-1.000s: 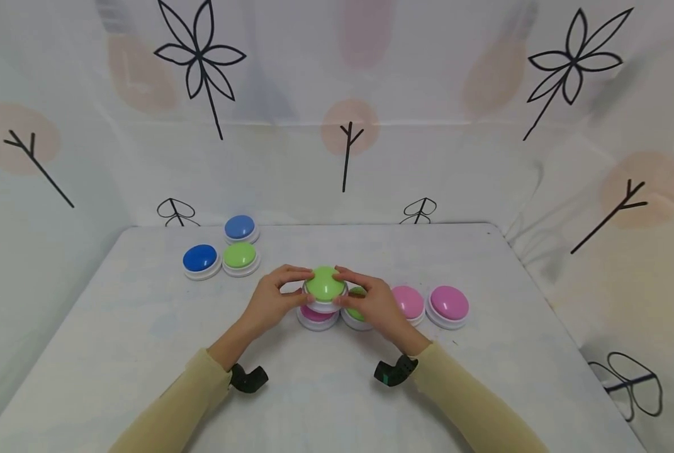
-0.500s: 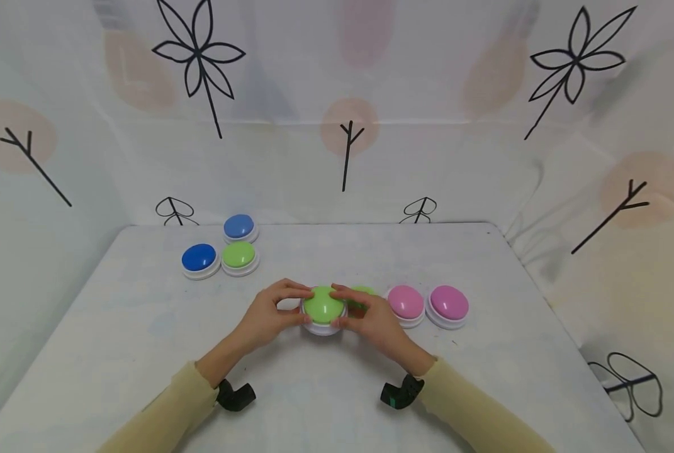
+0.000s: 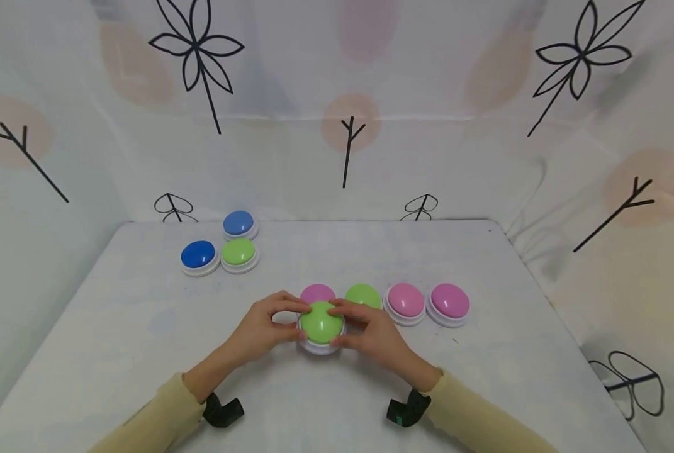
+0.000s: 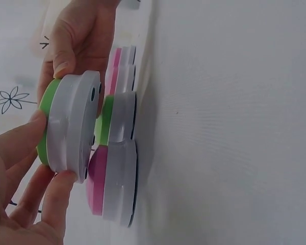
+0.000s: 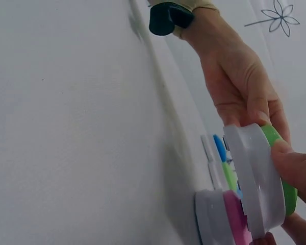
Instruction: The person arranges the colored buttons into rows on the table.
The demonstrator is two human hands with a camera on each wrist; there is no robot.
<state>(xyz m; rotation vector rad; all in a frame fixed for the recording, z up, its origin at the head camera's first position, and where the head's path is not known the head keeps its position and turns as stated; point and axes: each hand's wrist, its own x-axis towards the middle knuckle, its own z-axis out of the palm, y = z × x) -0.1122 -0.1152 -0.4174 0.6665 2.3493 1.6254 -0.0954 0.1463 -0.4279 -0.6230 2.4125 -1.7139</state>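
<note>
A green push button (image 3: 321, 322) with a round dome and a white base is held between both hands in the head view. My left hand (image 3: 260, 328) pinches its left side, and my right hand (image 3: 379, 333) pinches its right side. In the left wrist view the held button (image 4: 69, 127) stands off the table, the small round feet on its underside showing. Just behind it lies a pink button (image 3: 317, 293), its base hidden by the held one in the head view. Right of that is another green button (image 3: 363, 294), partly covered by my right fingers.
Two more pink buttons, one (image 3: 406, 301) beside the other (image 3: 450, 302), carry the row on to the right. At the back left stand a dark blue button (image 3: 197, 254), a lighter blue one (image 3: 238, 223) and a green one (image 3: 238, 252). A patterned cloth (image 3: 291, 170) rises behind the white table (image 3: 484, 377).
Both hands have drawn the green button from over the pink one toward the person. The pink dome behind it now shows. The other buttons stay where they were.
</note>
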